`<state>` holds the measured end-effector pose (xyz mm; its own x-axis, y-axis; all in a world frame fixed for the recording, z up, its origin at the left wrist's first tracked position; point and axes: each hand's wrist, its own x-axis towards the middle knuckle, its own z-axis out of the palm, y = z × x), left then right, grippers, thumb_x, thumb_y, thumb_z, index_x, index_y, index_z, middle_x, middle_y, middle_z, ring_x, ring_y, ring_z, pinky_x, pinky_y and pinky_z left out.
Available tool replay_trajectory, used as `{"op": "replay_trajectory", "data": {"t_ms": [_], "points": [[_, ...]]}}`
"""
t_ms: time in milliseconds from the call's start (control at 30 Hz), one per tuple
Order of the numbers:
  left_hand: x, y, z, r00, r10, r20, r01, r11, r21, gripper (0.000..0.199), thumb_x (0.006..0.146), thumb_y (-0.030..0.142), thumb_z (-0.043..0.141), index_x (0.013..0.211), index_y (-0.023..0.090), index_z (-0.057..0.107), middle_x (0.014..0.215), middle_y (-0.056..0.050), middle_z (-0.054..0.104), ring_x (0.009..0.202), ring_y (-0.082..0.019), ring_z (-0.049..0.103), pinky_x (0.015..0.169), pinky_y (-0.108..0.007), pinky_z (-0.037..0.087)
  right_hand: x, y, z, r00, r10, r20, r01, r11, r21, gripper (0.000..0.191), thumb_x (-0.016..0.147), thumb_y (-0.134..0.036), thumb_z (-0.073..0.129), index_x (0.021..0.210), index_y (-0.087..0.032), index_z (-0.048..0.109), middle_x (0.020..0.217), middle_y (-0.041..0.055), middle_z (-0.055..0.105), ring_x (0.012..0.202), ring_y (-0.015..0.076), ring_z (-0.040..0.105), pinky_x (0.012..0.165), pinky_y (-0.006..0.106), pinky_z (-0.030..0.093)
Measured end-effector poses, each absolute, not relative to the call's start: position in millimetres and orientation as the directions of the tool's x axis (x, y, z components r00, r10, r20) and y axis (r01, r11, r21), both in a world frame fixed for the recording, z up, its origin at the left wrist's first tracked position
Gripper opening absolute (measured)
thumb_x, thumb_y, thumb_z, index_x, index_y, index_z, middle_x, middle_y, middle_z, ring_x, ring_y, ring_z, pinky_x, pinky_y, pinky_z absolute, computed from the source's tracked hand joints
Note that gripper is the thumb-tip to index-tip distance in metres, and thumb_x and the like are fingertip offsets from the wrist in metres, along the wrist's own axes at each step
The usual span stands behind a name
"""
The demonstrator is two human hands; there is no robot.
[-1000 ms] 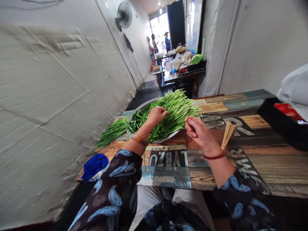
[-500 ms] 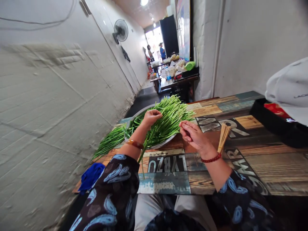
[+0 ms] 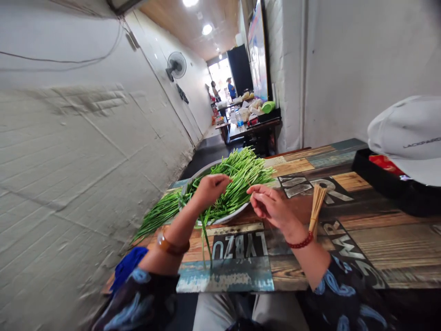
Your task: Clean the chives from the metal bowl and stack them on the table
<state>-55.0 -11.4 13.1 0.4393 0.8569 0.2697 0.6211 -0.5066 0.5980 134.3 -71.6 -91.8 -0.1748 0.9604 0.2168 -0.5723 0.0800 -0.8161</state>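
In the head view, long green stalks with leafy ends, like garlic chives, lie heaped in a wide grey metal bowl. My left hand is over the bowl's near side, thumb and fingers pinched together; what is between them is hidden. A few long leaves hang over the rim below it. At the bowl's right edge, my right hand pinches what looks like a thin stick, only partly visible. Just behind my right wrist, a bundle of thin bamboo skewers stands on the table.
More green stalks lie left of the bowl, beside the wall. A blue cloth is at the near left corner of the wooden-patterned table. A white cap rests on a black container at right. Two people stand far back.
The view has tilted up a little. My left hand has drawn back slightly from the heap, its forearm shifting left. My right hand has come slightly left, closer to it, fingers still pinched.
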Motion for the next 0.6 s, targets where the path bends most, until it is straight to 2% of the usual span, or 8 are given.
{"op": "replay_trajectory", "data": {"t_ms": [133, 267, 400, 500, 600], "points": [[-41.9, -39.7, -31.6, 0.456, 0.875, 0.161, 0.495, -0.400, 0.772, 0.038, 0.084, 0.049, 0.062, 0.072, 0.014, 0.071, 0.057, 0.002, 0.055, 0.049, -0.008, 0.042, 0.047, -0.021, 0.030, 121.3, -75.9, -94.5, -0.152, 0.943, 0.296, -0.525, 0.176, -0.832, 0.023, 0.089, -0.042, 0.063, 0.090, -0.019, 0.062, 0.058, -0.0063, 0.056, 0.036, 0.0050, 0.043, 0.035, 0.016, 0.026], [-27.8, -47.5, -51.4, 0.449, 0.889, 0.092, 0.297, -0.245, 0.923, 0.050, 0.080, 0.064, 0.065, 0.073, 0.014, 0.068, 0.051, 0.004, 0.048, 0.044, -0.007, 0.036, 0.044, -0.021, 0.025, 118.1, -75.4, -100.0, -0.141, 0.929, 0.343, -0.468, 0.243, -0.849, 0.027, 0.093, -0.048, 0.062, 0.096, -0.021, 0.062, 0.057, -0.0064, 0.057, 0.034, 0.0056, 0.043, 0.034, 0.016, 0.027], [-24.5, -40.2, -43.7, 0.330, 0.934, 0.137, 0.149, -0.195, 0.969, 0.048, 0.074, 0.059, 0.073, 0.087, 0.013, 0.070, 0.055, 0.004, 0.054, 0.044, -0.006, 0.037, 0.044, -0.020, 0.026, 120.9, -74.3, -100.1, -0.087, 0.930, 0.357, -0.379, 0.300, -0.875, 0.028, 0.094, -0.049, 0.061, 0.098, -0.021, 0.064, 0.061, -0.0041, 0.061, 0.039, 0.0079, 0.052, 0.037, 0.017, 0.037], [-24.7, -35.3, -37.3, 0.268, 0.955, 0.130, 0.105, -0.163, 0.981, 0.043, 0.072, 0.054, 0.076, 0.082, 0.012, 0.068, 0.056, 0.003, 0.056, 0.044, -0.005, 0.038, 0.042, -0.020, 0.027, 122.6, -76.5, -98.4, -0.029, 0.941, 0.336, -0.318, 0.310, -0.896, 0.031, 0.092, -0.051, 0.063, 0.096, -0.020, 0.067, 0.067, -0.0021, 0.064, 0.042, 0.0085, 0.057, 0.034, 0.016, 0.037], [-24.8, -32.8, -37.3, 0.272, 0.956, 0.108, 0.055, -0.127, 0.990, 0.040, 0.072, 0.050, 0.077, 0.085, 0.012, 0.069, 0.056, 0.004, 0.055, 0.041, -0.003, 0.036, 0.040, -0.019, 0.024, 125.5, -81.2, -98.2, -0.042, 0.949, 0.312, -0.250, 0.292, -0.923, 0.032, 0.094, -0.048, 0.060, 0.107, -0.020, 0.068, 0.069, -0.0024, 0.064, 0.042, 0.0085, 0.059, 0.034, 0.015, 0.037]]}}
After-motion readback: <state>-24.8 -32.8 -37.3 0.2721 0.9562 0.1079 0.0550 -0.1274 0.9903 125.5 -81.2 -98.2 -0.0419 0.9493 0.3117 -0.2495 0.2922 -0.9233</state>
